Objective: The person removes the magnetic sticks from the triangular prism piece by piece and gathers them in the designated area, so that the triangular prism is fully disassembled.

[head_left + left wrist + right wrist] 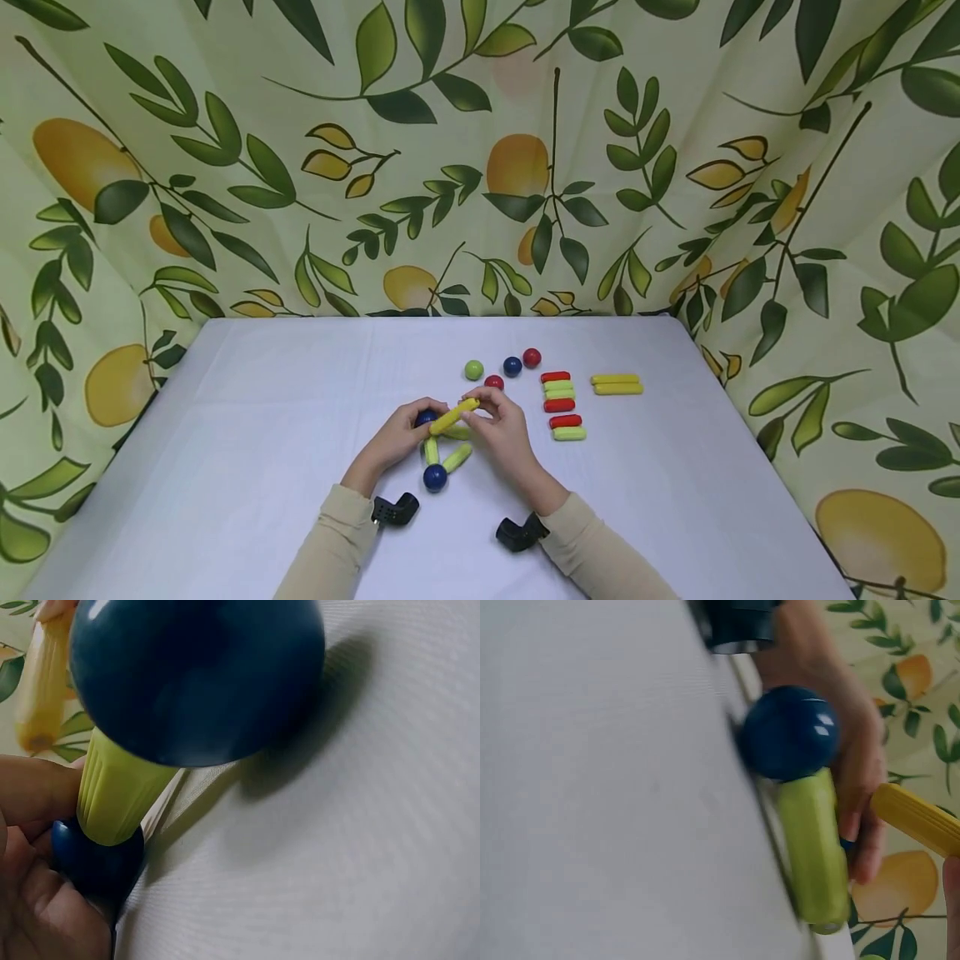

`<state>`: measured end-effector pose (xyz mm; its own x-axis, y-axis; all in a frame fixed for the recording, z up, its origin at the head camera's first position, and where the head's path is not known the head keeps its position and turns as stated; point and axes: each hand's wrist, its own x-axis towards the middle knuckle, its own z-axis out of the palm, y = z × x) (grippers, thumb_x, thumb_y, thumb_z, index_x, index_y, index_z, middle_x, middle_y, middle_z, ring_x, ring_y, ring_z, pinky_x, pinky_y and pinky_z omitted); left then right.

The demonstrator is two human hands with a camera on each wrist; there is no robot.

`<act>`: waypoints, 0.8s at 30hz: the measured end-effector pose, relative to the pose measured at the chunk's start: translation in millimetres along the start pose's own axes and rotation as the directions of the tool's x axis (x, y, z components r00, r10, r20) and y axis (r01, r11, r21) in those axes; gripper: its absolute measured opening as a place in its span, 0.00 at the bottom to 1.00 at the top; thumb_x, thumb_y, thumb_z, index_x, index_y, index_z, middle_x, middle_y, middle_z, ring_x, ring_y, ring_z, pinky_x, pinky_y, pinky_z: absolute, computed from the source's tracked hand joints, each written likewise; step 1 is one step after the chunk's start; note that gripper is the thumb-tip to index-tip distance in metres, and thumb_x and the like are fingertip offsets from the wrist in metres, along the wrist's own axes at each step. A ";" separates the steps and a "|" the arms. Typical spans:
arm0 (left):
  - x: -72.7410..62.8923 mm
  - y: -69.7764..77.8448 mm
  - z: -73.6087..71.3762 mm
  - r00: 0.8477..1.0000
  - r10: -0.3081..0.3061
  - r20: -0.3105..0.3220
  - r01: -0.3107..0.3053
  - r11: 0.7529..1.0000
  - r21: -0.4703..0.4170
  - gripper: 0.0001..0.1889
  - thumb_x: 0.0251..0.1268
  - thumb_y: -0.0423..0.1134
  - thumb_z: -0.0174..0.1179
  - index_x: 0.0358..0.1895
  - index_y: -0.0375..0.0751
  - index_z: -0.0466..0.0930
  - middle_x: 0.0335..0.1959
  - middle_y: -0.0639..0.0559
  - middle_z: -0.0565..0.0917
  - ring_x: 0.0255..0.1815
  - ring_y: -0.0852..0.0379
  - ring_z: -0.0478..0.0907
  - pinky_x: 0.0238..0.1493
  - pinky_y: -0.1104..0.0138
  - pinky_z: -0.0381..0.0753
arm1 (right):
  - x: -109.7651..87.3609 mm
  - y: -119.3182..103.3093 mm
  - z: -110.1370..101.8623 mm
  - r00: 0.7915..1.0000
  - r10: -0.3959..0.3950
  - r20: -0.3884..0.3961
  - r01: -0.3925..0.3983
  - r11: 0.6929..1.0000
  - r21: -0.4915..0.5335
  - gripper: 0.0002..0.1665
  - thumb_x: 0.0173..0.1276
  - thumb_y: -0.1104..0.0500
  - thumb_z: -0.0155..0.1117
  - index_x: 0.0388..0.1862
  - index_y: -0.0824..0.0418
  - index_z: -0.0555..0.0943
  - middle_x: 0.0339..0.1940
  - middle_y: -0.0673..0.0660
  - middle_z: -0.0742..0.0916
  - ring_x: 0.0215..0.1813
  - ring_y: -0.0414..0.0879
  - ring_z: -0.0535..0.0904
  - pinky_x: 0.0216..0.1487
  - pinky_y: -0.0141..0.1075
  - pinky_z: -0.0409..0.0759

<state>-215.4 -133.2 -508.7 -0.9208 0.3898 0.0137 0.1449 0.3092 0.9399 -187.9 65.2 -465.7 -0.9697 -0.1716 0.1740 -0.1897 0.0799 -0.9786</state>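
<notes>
My right hand [506,427] pinches a yellow stick [454,416] between thumb and fingers, slantwise above the table. The stick's lower left end is close to a blue ball [426,416] that my left hand [399,435] grips. Light green sticks [431,451] join this ball to a second blue ball [435,477] nearer me. From that nearer ball another green stick [457,457] juts out to the right, its far end free in the right wrist view. Whether the yellow stick touches the gripped ball, I cannot tell.
Beyond my hands lie a green ball [474,369], a blue ball [512,367] and two red balls [532,357]. To the right are short red and green sticks [559,406] in a column. Two yellow sticks [617,384] lie farther right. A patterned curtain [450,208] borders the table.
</notes>
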 end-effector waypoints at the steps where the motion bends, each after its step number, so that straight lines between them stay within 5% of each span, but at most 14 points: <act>1: -0.1 0.3 -0.1 1.000 -0.004 -0.003 0.004 1.000 0.006 0.13 0.65 0.26 0.52 0.51 0.39 0.78 0.56 0.42 0.79 0.62 0.43 0.72 0.67 0.47 0.66 | 2.8 2.8 -2.3 0.999 -0.001 -0.034 0.002 1.000 0.018 0.17 0.62 0.67 0.65 0.49 0.69 0.76 0.49 0.64 0.82 0.53 0.50 0.81 0.50 0.28 0.80; 9: 0.3 -3.9 -3.5 1.000 -0.008 0.025 0.007 1.000 0.013 0.14 0.66 0.28 0.52 0.53 0.40 0.77 0.55 0.46 0.80 0.65 0.45 0.69 0.70 0.49 0.60 | 16.6 5.2 -47.7 0.968 0.052 -0.246 -0.032 0.996 0.088 0.21 0.60 0.63 0.68 0.51 0.68 0.75 0.53 0.68 0.81 0.47 0.40 0.82 0.48 0.28 0.81; 16: -3.0 -4.8 -13.2 0.998 0.009 0.055 -0.011 1.000 0.020 0.15 0.65 0.31 0.56 0.55 0.40 0.77 0.60 0.44 0.77 0.69 0.42 0.64 0.72 0.48 0.56 | 8.4 14.5 -113.9 0.903 0.150 -0.403 -0.116 0.987 0.109 0.22 0.66 0.58 0.63 0.56 0.65 0.73 0.56 0.62 0.80 0.48 0.35 0.81 0.49 0.26 0.80; 19: -4.9 -5.4 -17.0 0.997 0.005 0.072 -0.007 1.000 0.024 0.17 0.64 0.33 0.58 0.56 0.40 0.76 0.61 0.44 0.77 0.70 0.42 0.63 0.72 0.49 0.56 | 1.8 23.1 -142.7 0.862 0.176 -0.476 -0.123 0.982 0.140 0.23 0.67 0.58 0.62 0.58 0.66 0.72 0.55 0.58 0.79 0.51 0.37 0.80 0.51 0.27 0.79; 24: -6.3 -6.3 -19.6 0.997 0.018 0.081 -0.019 1.000 0.014 0.18 0.63 0.34 0.59 0.57 0.39 0.75 0.61 0.44 0.76 0.71 0.43 0.62 0.72 0.51 0.55 | -3.0 36.2 -183.3 0.755 0.282 -0.592 -0.133 0.950 0.283 0.25 0.65 0.59 0.64 0.60 0.66 0.73 0.52 0.53 0.78 0.52 0.39 0.77 0.50 0.25 0.79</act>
<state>-217.6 -154.6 -508.1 -0.8858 0.4640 0.0033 0.1677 0.3134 0.9347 -220.1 248.6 -481.5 -0.8767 0.4745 -0.0795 -0.0077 -0.1791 -0.9838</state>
